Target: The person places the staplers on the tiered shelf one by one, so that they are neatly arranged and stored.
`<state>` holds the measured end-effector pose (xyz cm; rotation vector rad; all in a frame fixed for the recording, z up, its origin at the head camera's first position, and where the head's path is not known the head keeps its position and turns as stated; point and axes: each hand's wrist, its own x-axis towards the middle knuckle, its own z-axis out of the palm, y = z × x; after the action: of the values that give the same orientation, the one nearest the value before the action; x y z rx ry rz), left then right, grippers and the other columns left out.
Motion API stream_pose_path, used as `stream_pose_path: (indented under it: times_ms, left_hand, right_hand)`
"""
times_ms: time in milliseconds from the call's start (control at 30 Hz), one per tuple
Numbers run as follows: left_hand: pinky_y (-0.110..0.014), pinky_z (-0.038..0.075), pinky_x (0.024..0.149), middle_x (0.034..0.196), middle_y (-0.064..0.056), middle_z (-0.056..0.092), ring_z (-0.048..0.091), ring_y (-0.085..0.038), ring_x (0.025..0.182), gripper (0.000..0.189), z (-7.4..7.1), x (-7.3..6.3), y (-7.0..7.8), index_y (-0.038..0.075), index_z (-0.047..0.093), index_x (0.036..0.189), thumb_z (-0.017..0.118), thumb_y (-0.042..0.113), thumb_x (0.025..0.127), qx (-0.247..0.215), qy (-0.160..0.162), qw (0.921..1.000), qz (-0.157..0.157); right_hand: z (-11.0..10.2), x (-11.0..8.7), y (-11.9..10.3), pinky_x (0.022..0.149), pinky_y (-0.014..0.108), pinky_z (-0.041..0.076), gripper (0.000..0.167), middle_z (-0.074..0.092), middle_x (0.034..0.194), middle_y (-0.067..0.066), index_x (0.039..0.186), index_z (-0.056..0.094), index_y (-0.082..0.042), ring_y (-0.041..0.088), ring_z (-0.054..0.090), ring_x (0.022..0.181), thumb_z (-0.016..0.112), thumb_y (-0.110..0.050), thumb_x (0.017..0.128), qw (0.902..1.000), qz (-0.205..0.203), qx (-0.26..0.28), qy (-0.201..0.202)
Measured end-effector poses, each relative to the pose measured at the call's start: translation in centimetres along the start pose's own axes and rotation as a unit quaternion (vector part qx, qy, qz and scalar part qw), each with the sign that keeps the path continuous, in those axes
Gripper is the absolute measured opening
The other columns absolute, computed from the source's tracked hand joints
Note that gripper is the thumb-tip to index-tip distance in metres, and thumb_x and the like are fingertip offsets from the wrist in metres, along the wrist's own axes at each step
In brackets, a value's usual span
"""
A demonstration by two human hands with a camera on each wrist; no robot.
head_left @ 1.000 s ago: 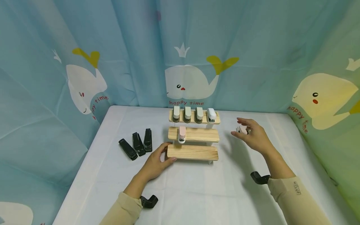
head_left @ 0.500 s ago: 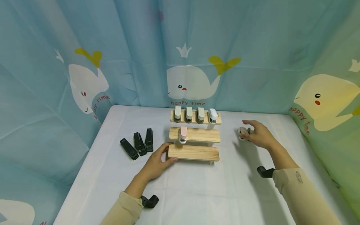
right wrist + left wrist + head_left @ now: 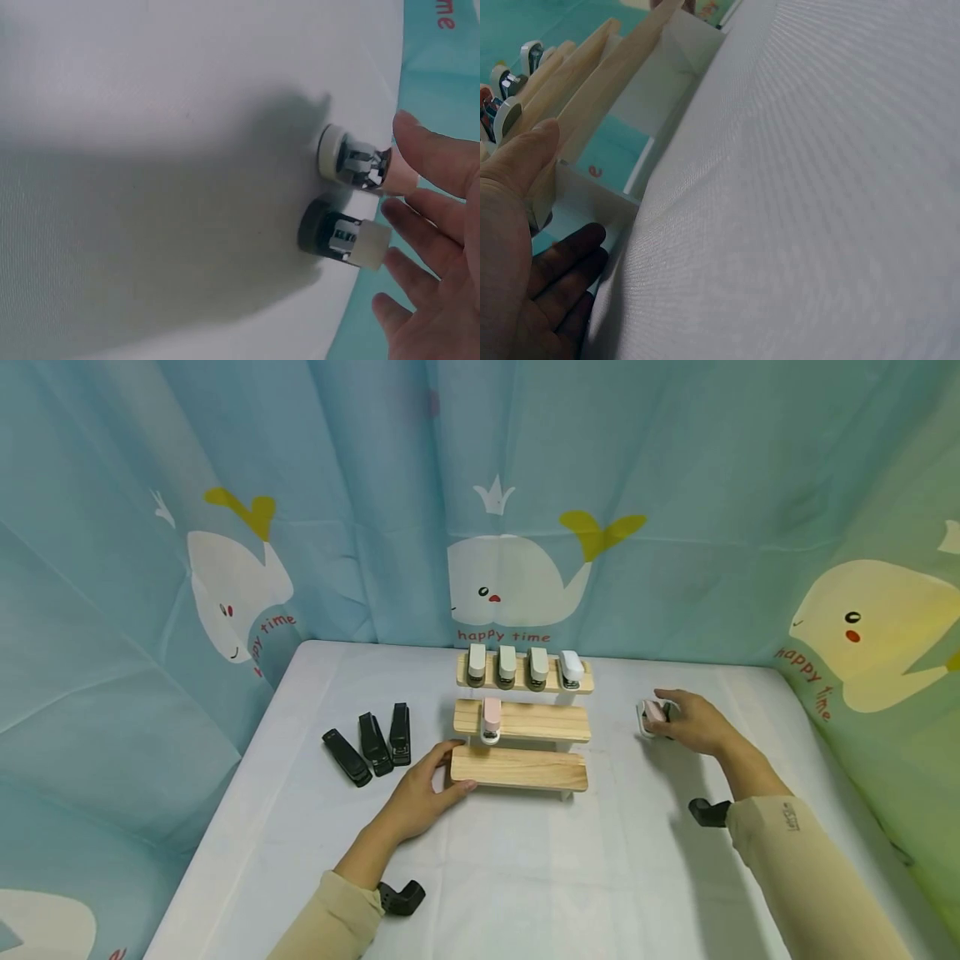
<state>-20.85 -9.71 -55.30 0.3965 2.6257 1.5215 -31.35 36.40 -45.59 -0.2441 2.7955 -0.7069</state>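
My left hand (image 3: 420, 797) grips the left end of the three-tier wooden display stand (image 3: 517, 767). In the left wrist view its thumb (image 3: 536, 154) lies on the lowest board, with loosely bent fingers below. My right hand (image 3: 697, 722) is at a small pink-and-white stapler (image 3: 367, 165) standing on the table. The thumb and fingers are spread around its pink top, mostly straight. Beside it stands a pale green stapler (image 3: 349, 236), largely hidden by the hand in the head view. Another pink stapler (image 3: 491, 718) sits at the left of the middle tier.
Three pale green staplers, one of them at the middle (image 3: 507, 666), and a white stapler (image 3: 571, 668) line the top tier. Three black staplers, including a slanted one (image 3: 347, 757), lie left of the stand. A whale-print curtain (image 3: 517, 577) surrounds the white table (image 3: 525, 877).
My right hand has moved slightly right and down, around the pink stapler beside the stand. My left hand stays on the stand. The head view has shifted a little.
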Motion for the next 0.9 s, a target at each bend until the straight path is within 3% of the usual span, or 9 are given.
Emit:
stream_pose_path:
  times_ms: [367, 533, 900]
  left_hand:
    - [-0.057, 0.032, 0.123, 0.150, 0.003, 0.057, 0.044, -0.024, 0.149, 0.065, 0.1, 0.1, 0.0, 0.047, 0.044, 0.148, 0.071, 0.063, 0.091, -0.001, 0.003, 1.0000, -0.005]
    - [-0.057, 0.032, 0.123, 0.150, 0.003, 0.058, 0.044, -0.025, 0.149, 0.066, 0.0, 0.0, 0.2, 0.047, 0.044, 0.148, 0.071, 0.062, 0.091, -0.002, 0.001, 1.0000, -0.007]
    - [-0.056, 0.034, 0.123, 0.151, 0.003, 0.057, 0.045, -0.024, 0.149, 0.067, 0.0, 0.1, 0.1, 0.045, 0.044, 0.148, 0.069, 0.066, 0.090, 0.002, -0.002, 1.0000, -0.009]
  right_hand:
    - [0.2, 0.6, 1.1, 0.114, 0.079, 0.021, 0.082, 0.018, 0.161, 0.044, 0.159, 0.031, 0.005, 0.066, 0.017, 0.147, 0.068, -0.039, 0.100, 0.9997, 0.005, -0.018, -0.016]
    - [0.2, 0.6, 1.4, 0.114, 0.080, 0.018, 0.080, 0.012, 0.161, 0.046, 0.157, 0.033, 0.007, 0.067, 0.011, 0.147, 0.068, -0.038, 0.101, 0.9995, -0.001, 0.008, -0.029]
    - [0.4, 1.0, 1.7, 0.117, 0.079, 0.014, 0.076, 0.019, 0.160, 0.045, 0.152, 0.036, 0.012, 0.065, 0.005, 0.150, 0.071, -0.030, 0.099, 0.9986, -0.027, 0.035, -0.028]
